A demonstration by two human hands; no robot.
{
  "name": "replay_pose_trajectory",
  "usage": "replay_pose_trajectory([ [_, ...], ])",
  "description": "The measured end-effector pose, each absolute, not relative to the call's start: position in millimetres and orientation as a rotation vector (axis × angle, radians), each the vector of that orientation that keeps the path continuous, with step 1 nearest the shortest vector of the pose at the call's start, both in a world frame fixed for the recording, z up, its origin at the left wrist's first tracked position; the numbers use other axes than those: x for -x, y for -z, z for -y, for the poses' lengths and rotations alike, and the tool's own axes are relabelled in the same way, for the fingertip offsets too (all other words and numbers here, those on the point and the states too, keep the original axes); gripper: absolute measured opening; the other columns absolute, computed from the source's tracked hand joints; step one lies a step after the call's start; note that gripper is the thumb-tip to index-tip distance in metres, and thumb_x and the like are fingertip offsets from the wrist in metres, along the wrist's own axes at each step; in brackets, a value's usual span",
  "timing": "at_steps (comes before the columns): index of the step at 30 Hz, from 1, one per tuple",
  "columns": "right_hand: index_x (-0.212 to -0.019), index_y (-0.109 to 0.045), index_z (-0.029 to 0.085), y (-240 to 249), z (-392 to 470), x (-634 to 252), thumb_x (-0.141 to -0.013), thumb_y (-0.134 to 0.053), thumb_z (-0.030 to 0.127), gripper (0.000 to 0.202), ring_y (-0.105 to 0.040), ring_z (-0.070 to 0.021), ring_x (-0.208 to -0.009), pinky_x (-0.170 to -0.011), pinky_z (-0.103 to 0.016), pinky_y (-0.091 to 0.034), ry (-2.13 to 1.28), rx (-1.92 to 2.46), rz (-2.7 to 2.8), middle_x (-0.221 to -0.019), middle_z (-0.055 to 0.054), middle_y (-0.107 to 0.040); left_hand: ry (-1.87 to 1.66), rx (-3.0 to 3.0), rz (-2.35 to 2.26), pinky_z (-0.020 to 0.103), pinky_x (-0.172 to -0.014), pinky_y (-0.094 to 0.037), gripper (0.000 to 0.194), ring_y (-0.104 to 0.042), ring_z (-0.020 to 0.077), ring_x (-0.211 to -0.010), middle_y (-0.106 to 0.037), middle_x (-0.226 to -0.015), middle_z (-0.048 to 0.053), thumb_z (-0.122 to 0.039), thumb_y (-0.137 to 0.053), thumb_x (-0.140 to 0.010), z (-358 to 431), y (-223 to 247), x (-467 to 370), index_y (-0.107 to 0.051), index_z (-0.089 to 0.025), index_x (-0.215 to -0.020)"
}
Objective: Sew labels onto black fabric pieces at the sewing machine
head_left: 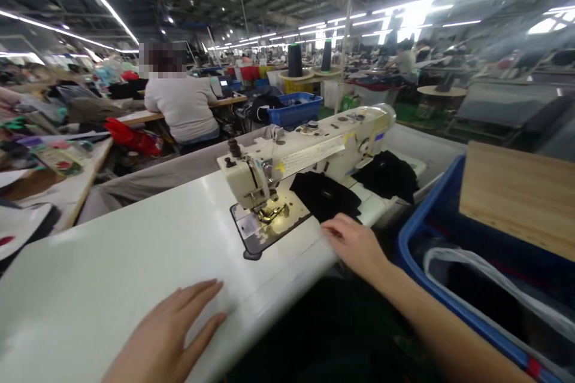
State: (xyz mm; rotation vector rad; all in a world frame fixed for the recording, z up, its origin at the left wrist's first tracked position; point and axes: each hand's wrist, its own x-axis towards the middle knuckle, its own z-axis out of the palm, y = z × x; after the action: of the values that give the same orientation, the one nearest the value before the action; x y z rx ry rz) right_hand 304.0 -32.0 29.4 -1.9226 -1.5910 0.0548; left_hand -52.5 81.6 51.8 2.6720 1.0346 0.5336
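My left hand [173,329] hovers over or rests on the front of the white table, thumb apart from the fingers, holding nothing. My right hand [357,245] is at the table's front edge, its fingers curled together; whatever may be between them is hidden. Just beyond it lies a piece of black fabric [324,194] with a small light mark, beside the metal needle plate. A second black fabric piece [387,175] lies farther right, by the machine's base. The sewing machine [309,146] stands behind, its presser foot [269,212] over the plate with no fabric under it.
To the right, a blue crate [406,242] holds dark material and a clear plastic bag, with a wooden board [516,197] across it. A co-worker in a white top [182,105] sits ahead left. Beyond the machine are a blue basket [296,109] and black thread cones [295,61].
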Motion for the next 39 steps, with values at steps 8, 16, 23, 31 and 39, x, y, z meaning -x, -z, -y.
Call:
replay_pose_trajectory([
  [8,-0.111,-0.072,0.025,-18,47,-385,-0.089,-0.057,0.019,0.027,-0.070,-0.0192,-0.085,-0.070,-0.032,-0.056,0.089,2.079,1.591,-0.119,-0.003,-0.069,-0.419,-2.356,-0.710,0.045,-0.110,-0.047,0.040,-0.060,0.0283,-0.125,-0.062,-0.137,0.012,-0.035,-0.053,-0.092,-71,-25,-102,-0.069,-0.020,-0.125],
  [16,-0.110,-0.074,0.026,-10,36,-394,-0.091,-0.056,0.023,0.026,-0.071,-0.0200,-0.089,-0.070,-0.031,-0.056,0.050,1.973,1.699,-0.114,-0.004,-0.070,-0.448,-2.094,-0.681,0.047,-0.112,-0.042,0.035,-0.059,0.0295,-0.122,-0.064,-0.131,0.014,-0.028,-0.061,-0.086,-64,-13,-144,-0.073,-0.019,-0.117],
  [23,-0.096,-0.076,0.025,-17,26,-394,-0.094,-0.054,0.030,0.022,-0.069,-0.0199,-0.085,-0.072,-0.033,-0.056,0.094,1.779,1.362,-0.103,-0.005,-0.071,-0.532,-1.847,-0.697,0.046,-0.111,-0.041,0.025,-0.061,0.0297,-0.117,-0.069,-0.122,0.012,-0.030,-0.066,-0.084,-62,-9,-144,-0.077,-0.021,-0.104],
  [31,-0.112,-0.070,0.019,-44,35,-322,-0.090,-0.049,0.011,0.031,-0.064,-0.0151,-0.073,-0.061,-0.026,-0.050,0.285,1.361,1.910,-0.092,-0.007,-0.069,-0.694,-0.779,-0.531,0.038,-0.093,-0.052,0.046,-0.067,0.0256,-0.103,-0.071,-0.113,0.012,-0.051,-0.071,-0.083,-54,-37,-181,-0.067,-0.017,-0.114],
  [39,-0.106,-0.071,0.022,-49,50,-314,-0.095,-0.059,0.024,0.016,-0.058,-0.0124,-0.066,-0.061,-0.027,-0.049,-0.012,1.394,1.552,-0.098,-0.005,-0.069,-0.682,-1.068,-0.522,0.040,-0.108,-0.041,0.047,-0.062,0.0269,-0.115,-0.071,-0.121,0.006,-0.020,-0.075,-0.076,-47,-36,-150,-0.069,-0.022,-0.123],
])
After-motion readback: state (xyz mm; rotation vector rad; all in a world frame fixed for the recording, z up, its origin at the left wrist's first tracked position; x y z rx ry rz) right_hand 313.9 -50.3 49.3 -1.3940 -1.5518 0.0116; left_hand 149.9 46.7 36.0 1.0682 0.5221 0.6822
